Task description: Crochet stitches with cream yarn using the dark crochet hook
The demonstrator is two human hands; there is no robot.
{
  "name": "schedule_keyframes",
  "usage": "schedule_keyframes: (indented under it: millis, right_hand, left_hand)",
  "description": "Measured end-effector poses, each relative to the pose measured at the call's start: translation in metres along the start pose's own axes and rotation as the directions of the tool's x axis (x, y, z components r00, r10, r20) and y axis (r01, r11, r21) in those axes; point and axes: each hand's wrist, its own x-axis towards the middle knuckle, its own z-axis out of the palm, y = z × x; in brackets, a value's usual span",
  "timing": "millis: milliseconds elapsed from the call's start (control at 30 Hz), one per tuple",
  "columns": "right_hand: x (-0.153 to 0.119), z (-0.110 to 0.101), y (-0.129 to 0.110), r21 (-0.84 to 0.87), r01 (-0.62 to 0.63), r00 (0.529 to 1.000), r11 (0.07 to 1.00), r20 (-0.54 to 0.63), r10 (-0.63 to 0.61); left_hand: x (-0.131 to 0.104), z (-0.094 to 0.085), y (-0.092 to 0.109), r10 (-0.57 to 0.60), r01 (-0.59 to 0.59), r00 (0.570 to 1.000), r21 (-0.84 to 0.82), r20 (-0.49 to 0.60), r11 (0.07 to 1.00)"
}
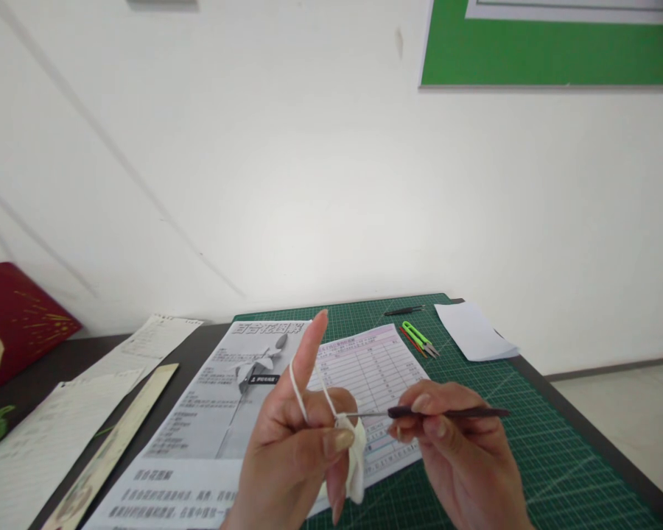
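Between the thumb and fingers of my left hand (pixel 295 449) is a small piece of white crochet work (pixel 356 464). White yarn (pixel 297 391) loops around my raised left index finger and runs down to the piece. My right hand (pixel 458 442) grips the dark handle of a crochet hook (pixel 453 412) like a pen. The hook's thin metal shaft points left, and its tip meets the top edge of the white piece. Whether the tip is through a stitch is too small to tell. My left fingers hide part of the work.
Beneath my hands lie a printed flower pattern sheet (pixel 199 412) and a form with a table (pixel 373 361) on a green cutting mat (pixel 530 434). Green thread snips (pixel 417 337), a black pen-like tool (pixel 404 311) and white paper (pixel 472 331) lie behind. A ruler (pixel 116 442) is at left.
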Motion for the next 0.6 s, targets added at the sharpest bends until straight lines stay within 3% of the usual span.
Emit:
schedule_keyframes:
  millis: [200,333,600]
  right_hand:
    - [-0.0004,-0.0003,-0.0027,-0.107,0.102,0.993,0.989,0.074,-0.094]
    - [-0.0004,0.0009,-0.0046,-0.126,0.081,0.996,0.989,0.046,-0.076]
    - [0.0016,-0.0010,-0.0099,-0.190,0.083,0.995,0.978,0.076,-0.070]
  left_hand:
    - [0.0023,-0.0041,-0.0025,-0.004,0.009,0.997,-0.058,0.081,0.998]
    - [0.0043,-0.0064,-0.0060,0.047,-0.027,0.987,-0.131,0.153,0.991]
    - [0.0076,-0.0025,-0.0026,-0.003,0.036,0.983,-0.177,0.181,0.984]
